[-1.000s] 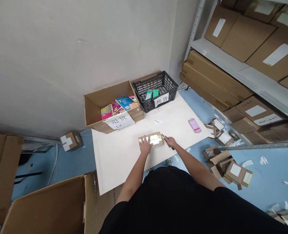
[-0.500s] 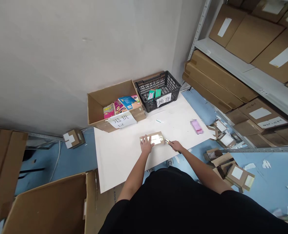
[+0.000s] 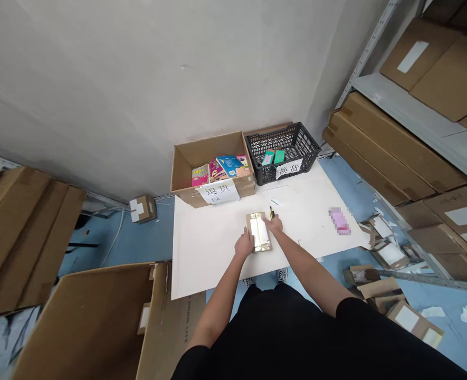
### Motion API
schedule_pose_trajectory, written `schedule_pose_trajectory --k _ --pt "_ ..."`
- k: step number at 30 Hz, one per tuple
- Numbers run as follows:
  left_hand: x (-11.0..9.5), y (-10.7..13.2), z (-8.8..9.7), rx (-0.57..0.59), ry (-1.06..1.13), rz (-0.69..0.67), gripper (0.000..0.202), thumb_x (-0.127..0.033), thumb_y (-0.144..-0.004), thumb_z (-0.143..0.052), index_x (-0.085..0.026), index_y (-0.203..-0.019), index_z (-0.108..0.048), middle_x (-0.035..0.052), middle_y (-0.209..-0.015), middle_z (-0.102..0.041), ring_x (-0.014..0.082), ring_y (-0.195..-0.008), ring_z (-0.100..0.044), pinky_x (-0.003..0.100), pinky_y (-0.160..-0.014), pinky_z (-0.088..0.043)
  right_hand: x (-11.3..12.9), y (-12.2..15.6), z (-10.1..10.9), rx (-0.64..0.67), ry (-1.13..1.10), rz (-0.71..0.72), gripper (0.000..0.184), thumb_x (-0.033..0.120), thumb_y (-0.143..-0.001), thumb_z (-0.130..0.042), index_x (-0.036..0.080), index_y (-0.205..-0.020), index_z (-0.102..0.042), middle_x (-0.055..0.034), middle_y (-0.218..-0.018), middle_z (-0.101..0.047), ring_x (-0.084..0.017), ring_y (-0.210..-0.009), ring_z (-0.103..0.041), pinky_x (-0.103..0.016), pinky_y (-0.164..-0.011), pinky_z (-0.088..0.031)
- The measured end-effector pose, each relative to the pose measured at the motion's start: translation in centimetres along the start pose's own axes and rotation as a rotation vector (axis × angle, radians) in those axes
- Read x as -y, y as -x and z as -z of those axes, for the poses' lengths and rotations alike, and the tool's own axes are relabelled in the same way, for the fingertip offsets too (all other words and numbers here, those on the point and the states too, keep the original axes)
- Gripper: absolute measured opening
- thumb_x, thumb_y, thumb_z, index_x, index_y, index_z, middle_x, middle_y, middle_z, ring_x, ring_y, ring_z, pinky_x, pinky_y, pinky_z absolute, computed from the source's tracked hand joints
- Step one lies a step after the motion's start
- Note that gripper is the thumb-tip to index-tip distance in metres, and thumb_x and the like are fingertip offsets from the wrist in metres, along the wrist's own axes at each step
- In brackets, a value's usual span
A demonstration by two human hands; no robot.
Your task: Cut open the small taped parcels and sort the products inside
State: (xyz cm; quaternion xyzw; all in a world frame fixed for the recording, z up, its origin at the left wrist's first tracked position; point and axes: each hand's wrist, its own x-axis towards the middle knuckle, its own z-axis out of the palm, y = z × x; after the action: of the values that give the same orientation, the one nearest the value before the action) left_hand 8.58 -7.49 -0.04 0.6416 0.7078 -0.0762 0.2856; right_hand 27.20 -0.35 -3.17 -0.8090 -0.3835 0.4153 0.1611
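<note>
A small cardboard box with a white label and shiny tape lies on the white table, its long side pointing away from me. My left hand grips its left edge near the front corner. At the upper right edge of the box is my right hand, closed around a black and yellow utility knife that points away from me. The fingers of that hand seem to touch the box, though I cannot make out how firmly.
An open carton with several books and a paper sign stands at the back. Beside it is a black plastic crate with small green boxes. A pixelated pink item lies right. Shelving rises right; a large open carton stands front left.
The small box has turned from lying crosswise to pointing away from me. My right hand has come in to its side with the knife turned forward. The camera view has shifted left.
</note>
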Motion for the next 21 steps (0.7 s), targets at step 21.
schedule_pose_trajectory --k 21 --pt "-4.2 -1.0 -2.4 0.149 -0.360 -0.040 0.086 -0.040 -0.090 -0.063 -0.020 -0.167 -0.032 0.0252 -0.164 -0.043 0.0454 -0.151 -0.038 0.064 -0.119 -0.033 -2.9 0.8 2.1 -0.007 0.153 0.004 0.071 0.060 -0.076 -0.086 0.019 -0.127 -0.059 -0.0163 -0.121 -0.075 -0.033 -0.110 -0.073 -0.034 -0.085 -0.056"
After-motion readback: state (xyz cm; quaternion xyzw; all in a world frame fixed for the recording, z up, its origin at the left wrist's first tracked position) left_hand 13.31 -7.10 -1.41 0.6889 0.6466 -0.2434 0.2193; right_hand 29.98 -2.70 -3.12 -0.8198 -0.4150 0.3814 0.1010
